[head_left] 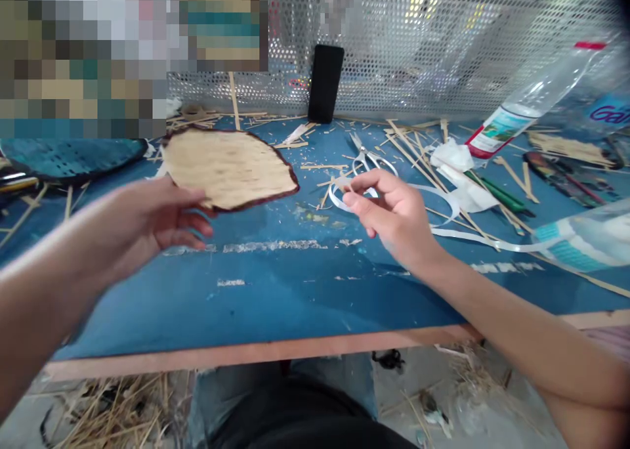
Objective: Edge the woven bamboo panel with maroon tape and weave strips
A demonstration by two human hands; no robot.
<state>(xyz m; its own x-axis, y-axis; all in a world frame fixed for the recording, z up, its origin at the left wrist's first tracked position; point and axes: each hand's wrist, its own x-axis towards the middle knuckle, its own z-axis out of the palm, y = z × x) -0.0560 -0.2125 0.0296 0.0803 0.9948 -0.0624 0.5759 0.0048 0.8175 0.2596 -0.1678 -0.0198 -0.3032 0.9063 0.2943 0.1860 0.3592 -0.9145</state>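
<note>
My left hand [172, 216] grips the near left edge of a pale, flat wood-like panel [226, 167] with an irregular outline and a dark brown rim. The panel is above the blue tabletop [295, 304], roughly level. To its right, my right hand [388, 209] is closed in a pinch, thumb against forefinger; whatever tiny thing lies at the fingertips is too small to name. A white strip [445, 203] curls behind and beside this hand; whether the fingers hold it I cannot tell. Just beyond the right hand lie white-handled scissors [367, 159].
A black phone [325, 85] leans on the perforated metal screen [290, 29]. At right stand a tilted plastic bottle [516, 111], crumpled white tissue [453, 157] and a green pen-like stick [504, 196]. Thin straw-like strips [408, 150] are strewn about. A dark-rimmed blue oval [73, 157] lies left.
</note>
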